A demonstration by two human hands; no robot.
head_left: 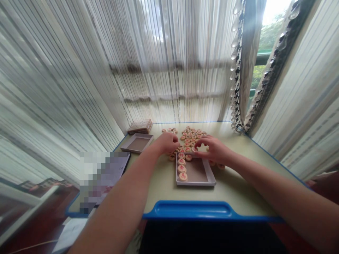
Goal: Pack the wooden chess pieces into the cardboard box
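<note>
My right hand pinches a round wooden Chinese chess piece over the far rim of a shallow box. Inside that box, several pieces with red characters form a column along the left wall, and one more piece lies at the top beside them. My left hand is closed just beyond the box's far left corner, near loose pieces; what its curled fingers hold, if anything, is hidden. More loose Chinese chess pieces spread across the table behind the box.
A second shallow tray sits at the back left, with a brown stacked or folded block behind it. Left of my arm lies a partly pixelated dark-edged flat object. The table has a blue front edge; curtains hang behind.
</note>
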